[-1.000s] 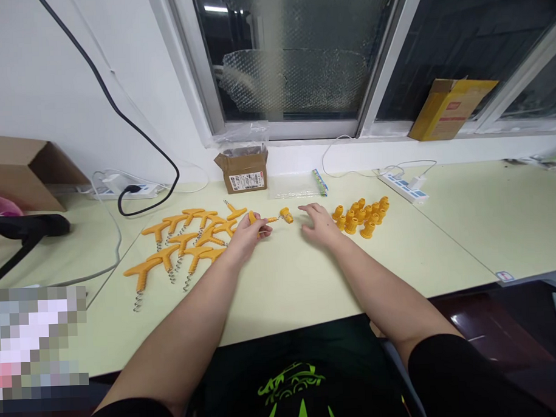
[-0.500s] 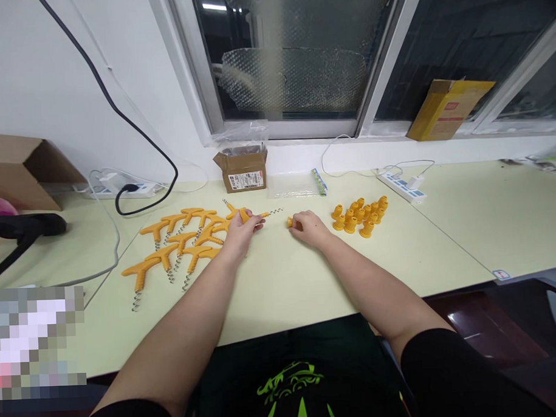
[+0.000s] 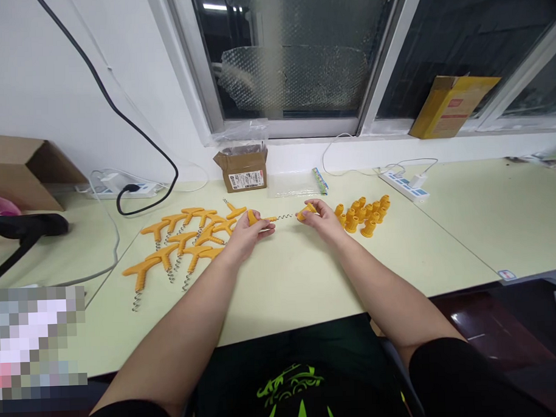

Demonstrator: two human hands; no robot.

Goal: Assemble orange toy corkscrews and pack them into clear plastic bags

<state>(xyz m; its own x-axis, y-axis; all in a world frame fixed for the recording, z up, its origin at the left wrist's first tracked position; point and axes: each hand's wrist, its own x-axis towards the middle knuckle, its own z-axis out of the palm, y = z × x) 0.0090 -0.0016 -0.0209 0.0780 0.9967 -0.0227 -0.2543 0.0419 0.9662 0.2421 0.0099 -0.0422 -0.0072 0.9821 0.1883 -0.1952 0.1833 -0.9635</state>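
Observation:
My left hand [image 3: 248, 234] is closed round the yellow handle of a corkscrew [image 3: 284, 217], whose metal spiral points right. Facing the spiral's tip, a short gap away, is a yellow sleeve [image 3: 307, 212] pinched in the fingers of my right hand [image 3: 323, 220]. Several yellow T-shaped corkscrews [image 3: 183, 239] lie in a group left of my left hand. Several yellow sleeves [image 3: 368, 228] stand upright in a cluster just right of my right hand.
Behind the hands are a small open cardboard box [image 3: 245, 178] and a clear plastic bag [image 3: 292, 185]. Power strips [image 3: 403, 186] with cables lie at the back right and left. A larger carton [image 3: 16, 169] stands at far left.
My left hand has moved slightly right with its corkscrew. My right hand has lifted and turned, showing more of the sleeve, and is a little farther right.

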